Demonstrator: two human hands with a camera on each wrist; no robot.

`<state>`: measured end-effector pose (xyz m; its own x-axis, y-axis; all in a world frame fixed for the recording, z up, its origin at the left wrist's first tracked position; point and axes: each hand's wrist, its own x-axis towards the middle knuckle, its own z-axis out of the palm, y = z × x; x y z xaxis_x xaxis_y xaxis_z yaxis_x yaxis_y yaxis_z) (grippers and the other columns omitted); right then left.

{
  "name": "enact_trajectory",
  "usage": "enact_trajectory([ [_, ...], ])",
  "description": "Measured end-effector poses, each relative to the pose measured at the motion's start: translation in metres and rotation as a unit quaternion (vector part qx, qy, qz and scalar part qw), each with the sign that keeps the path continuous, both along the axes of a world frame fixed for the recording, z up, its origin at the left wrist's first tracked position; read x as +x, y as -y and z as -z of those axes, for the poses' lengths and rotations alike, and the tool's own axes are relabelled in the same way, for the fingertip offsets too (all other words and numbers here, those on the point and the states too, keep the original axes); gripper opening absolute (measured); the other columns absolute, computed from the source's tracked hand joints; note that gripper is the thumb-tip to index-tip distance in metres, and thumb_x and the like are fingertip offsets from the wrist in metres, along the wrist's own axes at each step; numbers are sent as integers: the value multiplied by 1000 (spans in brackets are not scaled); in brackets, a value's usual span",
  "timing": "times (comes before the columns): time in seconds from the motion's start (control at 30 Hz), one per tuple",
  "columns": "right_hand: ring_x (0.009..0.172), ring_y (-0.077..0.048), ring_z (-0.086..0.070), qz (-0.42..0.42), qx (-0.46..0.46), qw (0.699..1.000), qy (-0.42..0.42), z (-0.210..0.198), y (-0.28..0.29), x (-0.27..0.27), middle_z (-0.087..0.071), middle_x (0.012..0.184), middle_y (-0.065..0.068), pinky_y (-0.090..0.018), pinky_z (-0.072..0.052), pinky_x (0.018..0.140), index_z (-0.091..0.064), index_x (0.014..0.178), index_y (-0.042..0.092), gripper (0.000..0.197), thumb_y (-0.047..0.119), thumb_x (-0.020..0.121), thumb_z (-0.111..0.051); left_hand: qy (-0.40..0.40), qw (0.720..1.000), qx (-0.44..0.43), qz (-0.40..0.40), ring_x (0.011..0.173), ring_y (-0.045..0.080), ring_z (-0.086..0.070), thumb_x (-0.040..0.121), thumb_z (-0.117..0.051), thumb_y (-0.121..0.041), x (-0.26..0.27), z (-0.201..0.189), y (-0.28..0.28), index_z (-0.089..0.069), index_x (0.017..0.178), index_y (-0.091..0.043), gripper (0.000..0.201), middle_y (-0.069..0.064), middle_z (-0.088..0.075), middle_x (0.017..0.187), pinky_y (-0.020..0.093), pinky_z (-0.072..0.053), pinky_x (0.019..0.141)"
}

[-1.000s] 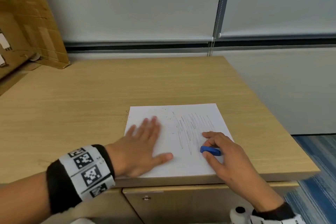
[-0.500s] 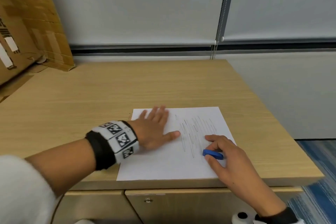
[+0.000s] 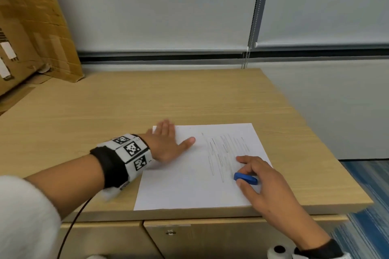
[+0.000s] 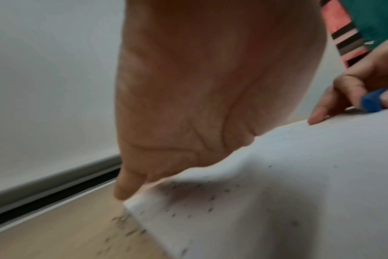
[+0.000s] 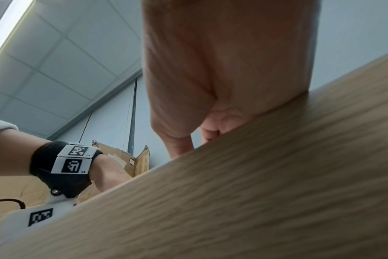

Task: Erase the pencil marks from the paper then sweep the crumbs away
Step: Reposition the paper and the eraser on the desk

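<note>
The left hand (image 3: pixel 166 145) lies flat, fingers straight, on the far left corner of the paper (image 3: pixel 189 185), its fingertips reaching past the paper's far edge onto the tabletop (image 3: pixel 126 107). The right hand (image 3: pixel 259 183) pinches a blue eraser (image 3: pixel 245 178) between thumb and fingers and holds it down on the sheet near its right edge, the forefinger stretched out onto the paper. Grey pencil marks (image 3: pixel 225 149) run in slanting strokes between the two hands, just beside the eraser. In the left wrist view, dark crumbs (image 4: pixel 188 198) speckle the corner of the sheet under the left hand, and more lie on the wood just off that corner; the blur makes their number hard to judge. The paper's near edge lies flush with the front edge of the tabletop, and bare wood stretches away to the left and behind. A cardboard box (image 3: pixel 31 27) leans against the wall at the far left. The left wristband (image 5: pixel 71 161) carries square black-and-white tags, marked L4 and L5.
</note>
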<state>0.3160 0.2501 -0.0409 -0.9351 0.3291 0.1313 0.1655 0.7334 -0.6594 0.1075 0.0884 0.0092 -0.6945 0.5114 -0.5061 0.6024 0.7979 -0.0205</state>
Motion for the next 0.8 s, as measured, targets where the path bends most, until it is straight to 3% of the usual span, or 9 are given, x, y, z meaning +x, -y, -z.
enact_trajectory([
  [0.1,110,-2,-52,0,8,1000,5,-1,0,0,-52,124,22,-11,-34,89,-54,88,35,15,24,88,-63,35,988,49,140,144,19,27,92,-5,-67,27,3,-20,23,150,-14,83,4,34,154,45,7,120],
  [0.17,110,-2,-52,-2,12,1000,8,-2,0,0,-52,124,22,-10,-34,88,-55,89,33,12,24,87,-64,66,978,49,192,144,14,27,94,-6,-65,36,8,-31,23,150,-18,79,0,33,155,44,10,119],
  [0.3,112,-1,-51,-4,3,1000,3,-1,0,0,-52,125,21,-16,-36,94,-54,88,35,16,22,88,-64,51,992,6,116,145,17,23,91,-1,-68,3,7,-18,22,150,-14,83,1,31,156,46,6,119],
  [0.4,113,-2,-51,-7,12,1000,11,0,-1,1,-51,126,21,-13,-35,94,-52,88,37,18,22,88,-64,18,999,-25,34,147,21,19,91,-4,-70,-20,-1,5,19,151,-8,89,7,27,158,47,1,120],
  [0.47,110,-2,-52,-17,24,999,12,-2,-3,0,-52,123,22,-6,-35,89,-50,87,40,22,22,88,-64,28,999,2,37,148,23,16,95,-13,-66,-21,-10,11,15,152,-7,87,9,23,159,45,-1,120],
  [0.57,103,-1,-55,-41,58,997,30,-11,-6,-3,-55,117,21,-4,-36,83,-49,91,39,20,26,88,-63,54,993,51,90,150,22,0,92,-37,-67,-14,-19,8,8,155,-16,92,3,22,160,41,-10,121],
  [0.63,101,-2,-56,-54,79,994,53,-19,-8,-5,-55,115,21,-11,-41,87,-54,96,35,13,28,89,-63,55,992,42,105,149,19,-8,85,-49,-71,-12,-18,3,4,156,-22,101,-3,19,161,39,-16,120],
  [0.73,98,-7,-57,-69,104,988,91,-35,-11,-11,-56,110,19,-28,-50,87,-60,98,31,10,31,88,-61,27,994,0,109,150,19,-4,77,-57,-75,-10,-16,-7,6,155,-26,112,-3,15,162,45,-18,119],
  [0.8,96,-6,-55,-76,162,977,115,-52,-11,-16,-51,111,20,-29,-49,81,-59,99,34,9,34,91,-58,18,994,-3,110,149,20,-6,74,-61,-75,-11,-15,-10,5,155,-26,115,-3,12,163,48,-21,118],
])
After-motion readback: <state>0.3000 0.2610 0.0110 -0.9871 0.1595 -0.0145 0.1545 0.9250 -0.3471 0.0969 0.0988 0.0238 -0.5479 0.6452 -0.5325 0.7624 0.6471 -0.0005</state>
